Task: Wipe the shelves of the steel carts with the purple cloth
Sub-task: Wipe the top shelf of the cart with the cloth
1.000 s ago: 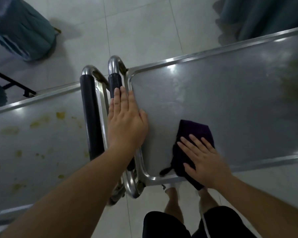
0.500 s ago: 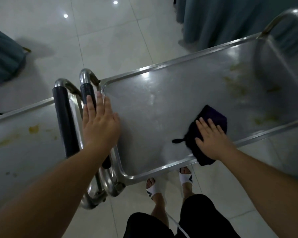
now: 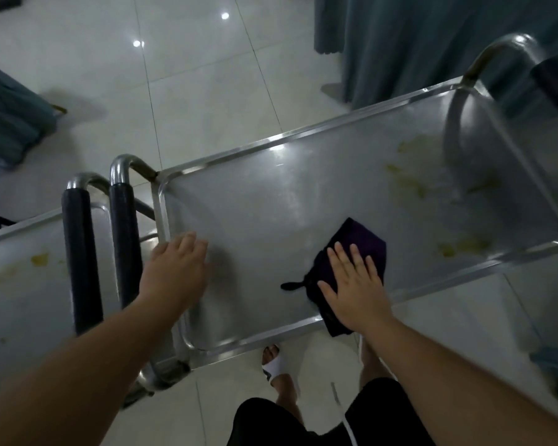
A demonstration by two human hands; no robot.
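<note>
Two steel carts stand end to end. The right cart's top shelf (image 3: 271,201) fills the middle of the view, with yellowish stains (image 3: 409,185) toward its right end. My right hand (image 3: 351,291) presses flat, fingers straight, on the purple cloth (image 3: 358,239) near the shelf's front rim. My left hand (image 3: 174,272) rests with relaxed fingers on the shelf's left end, beside the black-padded handle (image 3: 124,239). The left cart's shelf (image 3: 23,284) also carries yellow spots (image 3: 39,259).
A second padded handle (image 3: 78,252) belongs to the left cart. The right cart's far handle (image 3: 509,53) rises at the upper right. Teal curtains (image 3: 432,43) hang behind; teal fabric (image 3: 7,123) sits at left. White tiled floor (image 3: 190,75) surrounds the carts. My sandalled feet (image 3: 276,368) stand below.
My right hand slid the cloth to the right along the shelf. My left hand came off the handle onto the shelf's left end. The view shifted right, showing the stained far end.
</note>
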